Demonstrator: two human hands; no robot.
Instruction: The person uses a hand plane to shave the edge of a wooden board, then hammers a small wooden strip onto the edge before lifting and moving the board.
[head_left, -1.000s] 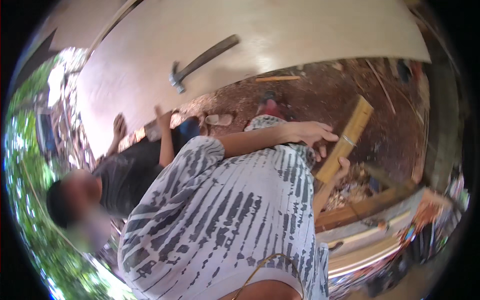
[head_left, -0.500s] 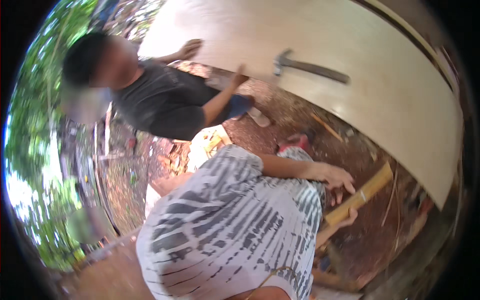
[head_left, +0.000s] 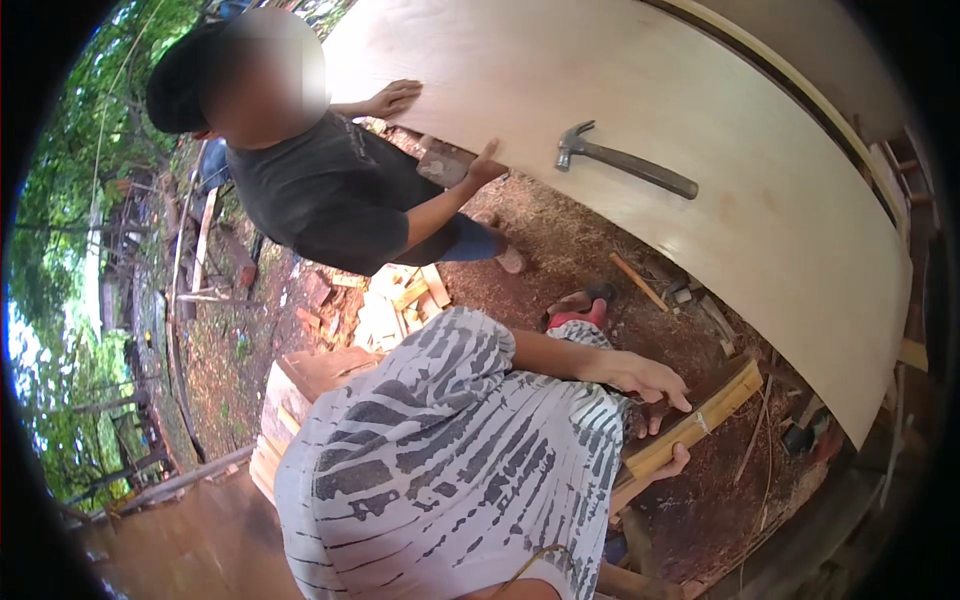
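Note:
A piece of wood (head_left: pixel 715 408) with a yellow-brown edge and a darker broad face lies slanted before me, at lower right. A pale mark crosses its edge. My right hand (head_left: pixel 672 464) grips it from below, fingers curled round the lower side; most of that hand is hidden. On the far side my left hand (head_left: pixel 648 383) is at the wood's dark face, its fingers stretched and apart. Whether they press on it I cannot tell. My patterned white-and-grey shirt covers the lower middle. Beyond lies a claw hammer (head_left: pixel 630 165) on a large pale plywood sheet (head_left: pixel 760 230), out of both hands' reach.
A co-worker in a dark shirt (head_left: pixel 320 190) stands at upper left, hands at the plywood's edge. Wood offcuts (head_left: pixel 405 295) lie piled on the ground. A thin stick (head_left: pixel 638 281) and scraps lie below the sheet. My foot in a red sandal (head_left: pixel 580 312) stands nearby.
The view has shifted slightly and become sharper. The wood in my right hand sits a little lower and turns more of its dark face to view. The hammer stays on the plywood.

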